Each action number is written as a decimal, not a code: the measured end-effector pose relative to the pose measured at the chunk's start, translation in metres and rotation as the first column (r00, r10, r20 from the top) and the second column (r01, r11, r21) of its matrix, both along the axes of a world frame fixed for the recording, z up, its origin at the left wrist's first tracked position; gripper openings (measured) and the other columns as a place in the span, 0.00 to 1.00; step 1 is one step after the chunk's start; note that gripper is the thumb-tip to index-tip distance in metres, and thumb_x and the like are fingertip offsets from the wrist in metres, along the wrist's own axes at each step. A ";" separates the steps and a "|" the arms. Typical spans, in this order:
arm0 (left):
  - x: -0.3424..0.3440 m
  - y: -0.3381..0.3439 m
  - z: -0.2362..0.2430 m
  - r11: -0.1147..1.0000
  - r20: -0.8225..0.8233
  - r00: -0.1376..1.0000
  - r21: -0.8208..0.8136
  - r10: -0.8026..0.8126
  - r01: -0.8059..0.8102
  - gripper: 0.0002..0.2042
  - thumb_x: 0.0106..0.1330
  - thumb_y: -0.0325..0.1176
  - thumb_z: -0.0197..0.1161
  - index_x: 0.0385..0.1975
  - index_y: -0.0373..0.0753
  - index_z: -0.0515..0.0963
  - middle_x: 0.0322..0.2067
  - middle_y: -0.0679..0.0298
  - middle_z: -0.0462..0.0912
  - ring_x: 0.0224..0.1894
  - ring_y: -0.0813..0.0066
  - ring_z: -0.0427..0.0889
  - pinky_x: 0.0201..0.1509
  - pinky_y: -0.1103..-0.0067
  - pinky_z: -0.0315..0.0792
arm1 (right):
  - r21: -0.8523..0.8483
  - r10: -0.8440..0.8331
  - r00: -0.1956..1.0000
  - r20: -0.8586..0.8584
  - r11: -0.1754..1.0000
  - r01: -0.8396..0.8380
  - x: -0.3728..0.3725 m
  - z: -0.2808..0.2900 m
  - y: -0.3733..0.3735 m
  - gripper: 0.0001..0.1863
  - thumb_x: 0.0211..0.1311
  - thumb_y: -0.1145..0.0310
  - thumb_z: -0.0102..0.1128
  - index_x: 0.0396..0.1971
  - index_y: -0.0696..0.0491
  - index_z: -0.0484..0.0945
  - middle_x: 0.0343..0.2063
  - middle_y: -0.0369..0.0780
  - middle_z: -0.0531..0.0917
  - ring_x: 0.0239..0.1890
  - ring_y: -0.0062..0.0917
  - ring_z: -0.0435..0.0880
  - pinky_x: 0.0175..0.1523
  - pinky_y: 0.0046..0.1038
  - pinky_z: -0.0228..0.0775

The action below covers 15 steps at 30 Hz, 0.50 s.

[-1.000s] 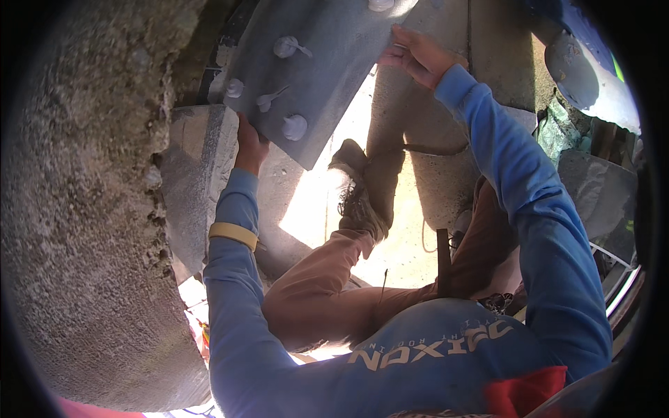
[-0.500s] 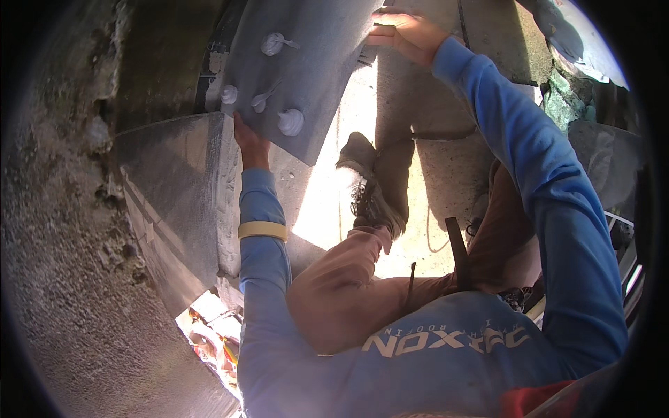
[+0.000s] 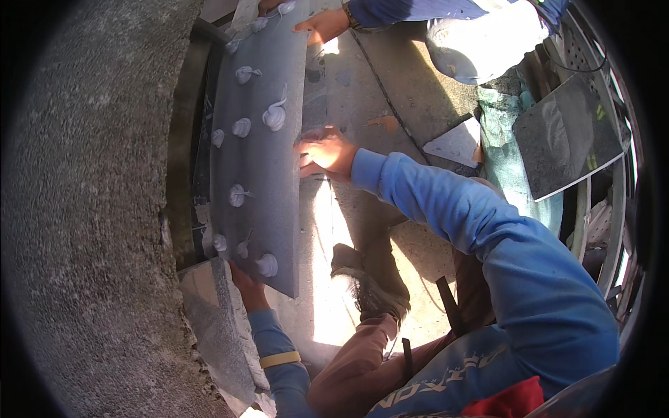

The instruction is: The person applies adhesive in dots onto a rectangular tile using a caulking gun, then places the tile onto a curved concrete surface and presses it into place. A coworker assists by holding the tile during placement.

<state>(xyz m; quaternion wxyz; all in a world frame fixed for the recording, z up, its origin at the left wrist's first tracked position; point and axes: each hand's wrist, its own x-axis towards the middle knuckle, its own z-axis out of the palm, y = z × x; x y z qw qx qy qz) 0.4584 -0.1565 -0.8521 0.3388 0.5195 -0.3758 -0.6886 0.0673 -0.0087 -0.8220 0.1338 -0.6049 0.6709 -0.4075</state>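
Note:
A long grey slab (image 3: 268,223) stretches away from me along the wall, its upper face dotted with several whitish dabs of paste (image 3: 274,118). Under its near left corner, my left hand (image 3: 245,284) grips the end, fingers partly hidden beneath. My right hand (image 3: 327,152) is closed on the slab's right edge, about midway along. At the far end, a co-worker's hand (image 3: 324,26) holds the same edge, and part of another hand shows at the far left corner.
A rough wall (image 3: 90,209) runs along the left. Beside my left hand stands a broken-edged slab piece (image 3: 216,306). To the right are a triangular offcut (image 3: 456,143), green sheeting (image 3: 502,132) and a dark grey tile (image 3: 568,136). The co-worker's blue sleeve (image 3: 394,12) reaches in at the top.
My view has shifted, bringing more of the slab, the co-worker and the things at right into sight. My right hand stays at the slab's right edge, my left at its near corner.

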 end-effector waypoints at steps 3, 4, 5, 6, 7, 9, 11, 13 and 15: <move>0.032 -0.034 -0.008 0.818 -0.601 0.676 0.061 -0.427 0.572 0.26 0.78 0.51 0.40 0.69 0.42 0.62 0.67 0.57 0.66 0.66 0.60 0.69 0.68 0.62 0.67 | 0.008 -0.010 0.994 -0.105 1.000 0.011 0.011 0.020 -0.006 0.19 0.56 0.79 0.61 0.49 0.57 0.79 0.48 0.38 0.85 0.57 0.30 0.81 0.63 0.28 0.69; 0.029 -0.038 -0.006 0.801 -0.596 0.673 0.082 -0.438 0.593 0.26 0.78 0.50 0.42 0.69 0.42 0.62 0.66 0.57 0.67 0.65 0.60 0.69 0.67 0.62 0.67 | 0.012 -0.017 0.999 0.029 1.000 0.017 0.011 0.020 -0.010 0.19 0.56 0.78 0.61 0.50 0.56 0.79 0.49 0.37 0.85 0.58 0.29 0.80 0.64 0.28 0.66; 0.027 -0.042 -0.004 0.784 -0.589 0.673 0.102 -0.448 0.612 0.26 0.78 0.50 0.43 0.69 0.43 0.63 0.66 0.57 0.67 0.65 0.60 0.70 0.67 0.62 0.67 | 0.008 -0.025 0.986 0.164 1.000 0.024 0.012 0.019 -0.014 0.19 0.57 0.77 0.61 0.51 0.55 0.79 0.49 0.35 0.85 0.59 0.28 0.78 0.65 0.27 0.63; 0.030 -0.038 -0.001 0.919 -0.269 0.910 0.154 -0.314 0.362 0.26 0.77 0.50 0.44 0.69 0.43 0.63 0.65 0.57 0.68 0.64 0.60 0.71 0.67 0.62 0.67 | -0.006 -0.001 0.892 0.452 1.000 0.005 0.014 0.015 -0.021 0.19 0.58 0.76 0.60 0.52 0.54 0.79 0.49 0.34 0.85 0.60 0.27 0.77 0.66 0.27 0.60; 0.032 -0.028 0.002 0.973 -0.101 0.977 0.120 -0.187 0.199 0.26 0.77 0.49 0.45 0.69 0.43 0.63 0.65 0.57 0.68 0.64 0.60 0.71 0.67 0.63 0.66 | -0.008 0.013 0.862 0.506 1.000 -0.010 0.016 0.014 -0.024 0.19 0.59 0.75 0.60 0.52 0.55 0.79 0.50 0.36 0.85 0.59 0.27 0.78 0.66 0.28 0.61; 0.016 -0.014 0.012 0.998 0.073 0.996 0.044 -0.042 0.039 0.26 0.77 0.49 0.47 0.69 0.42 0.63 0.64 0.57 0.69 0.64 0.60 0.72 0.67 0.63 0.67 | 0.004 -0.008 0.917 0.399 1.000 0.006 0.012 0.026 -0.017 0.19 0.60 0.74 0.59 0.53 0.56 0.79 0.52 0.43 0.82 0.55 0.30 0.80 0.65 0.33 0.66; 0.001 -0.007 0.022 1.000 0.099 0.995 -0.005 -0.013 0.013 0.26 0.76 0.48 0.48 0.69 0.42 0.63 0.64 0.57 0.69 0.64 0.60 0.72 0.67 0.63 0.67 | -0.026 -0.026 0.987 0.156 0.999 0.031 0.009 0.036 -0.011 0.19 0.60 0.73 0.60 0.53 0.58 0.78 0.51 0.49 0.81 0.52 0.31 0.83 0.62 0.34 0.72; -0.008 -0.002 0.033 0.999 0.161 0.987 -0.036 0.010 -0.004 0.26 0.76 0.48 0.48 0.69 0.41 0.63 0.65 0.57 0.69 0.64 0.60 0.72 0.67 0.64 0.66 | -0.100 -0.030 0.999 0.013 0.994 0.031 0.005 0.034 -0.012 0.19 0.59 0.72 0.61 0.51 0.59 0.79 0.47 0.52 0.82 0.52 0.31 0.82 0.61 0.31 0.76; 0.015 -0.005 0.028 0.997 0.184 0.983 -0.075 -0.010 0.024 0.26 0.76 0.49 0.47 0.68 0.41 0.63 0.64 0.57 0.70 0.63 0.60 0.72 0.67 0.65 0.67 | -0.137 -0.048 0.929 0.368 0.985 0.105 0.007 0.043 -0.018 0.16 0.62 0.69 0.62 0.46 0.62 0.81 0.36 0.52 0.84 0.46 0.31 0.85 0.46 0.29 0.82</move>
